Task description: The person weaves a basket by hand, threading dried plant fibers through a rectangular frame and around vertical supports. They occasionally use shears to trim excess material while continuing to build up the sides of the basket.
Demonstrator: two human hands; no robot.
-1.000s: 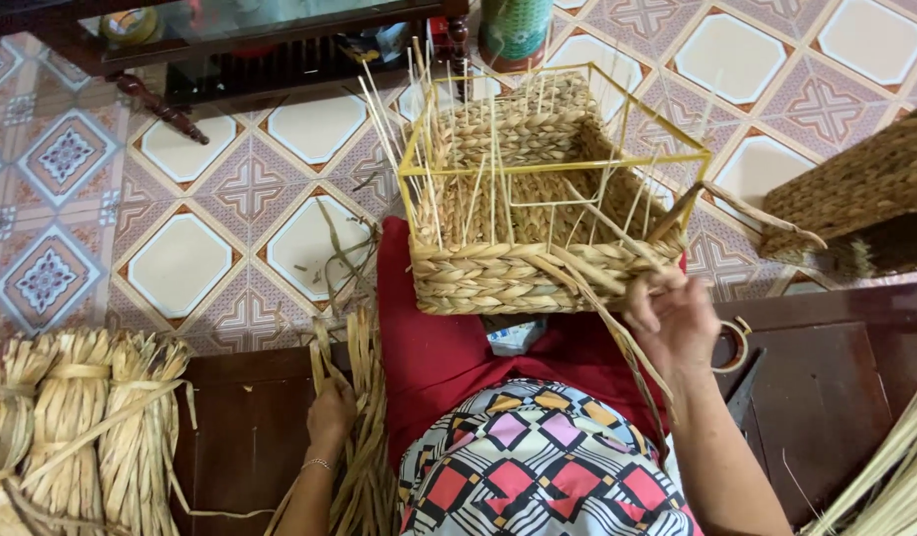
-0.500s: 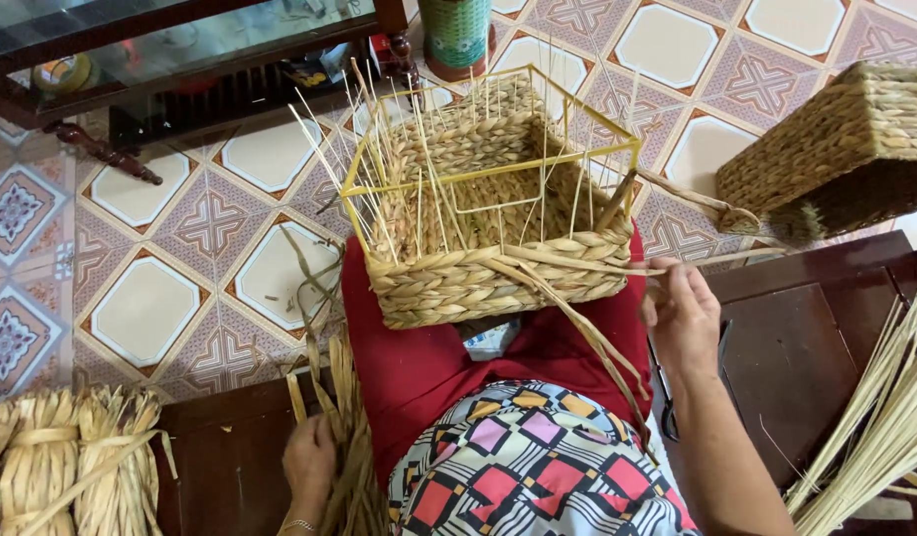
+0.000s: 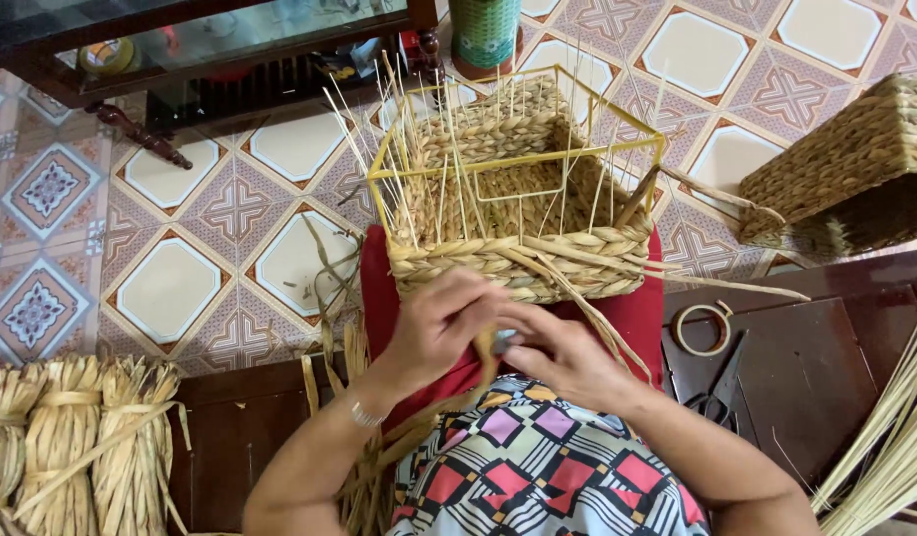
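A half-woven basket (image 3: 523,213) sits on the person's lap, on red cloth, its near wall facing the body. A yellow wire frame (image 3: 577,159) stands inside it, and thin upright stakes stick out above the braided rows. The lower rows are plaited from pale dried straw; loose strands (image 3: 617,298) trail off the near right corner toward the dark wooden bench (image 3: 836,347).

Both hands meet just below the basket's near wall. The left hand (image 3: 440,323) comes in from the lower left with the wrist bent, fingers curled around a strand (image 3: 486,349) that runs down between the two hands. The right hand (image 3: 567,359) lies just beside it, fingers folded inward, seemingly pinching the same strand; the fingertips are tucked under and overlap, so the exact grip is hard to make out. A thin bangle rings the left wrist.

The basket's base is hidden by the hands and the lap. A bunch of loose straw (image 3: 364,476) hangs beside the left forearm, partly covered by it. On the bench lie a tape ring (image 3: 704,328) and dark scissors (image 3: 721,392). A finished woven basket (image 3: 846,174) is cut off at the right edge; tied straw bundles (image 3: 71,437) are cut off lower left. A tiled floor (image 3: 180,258) lies beyond.
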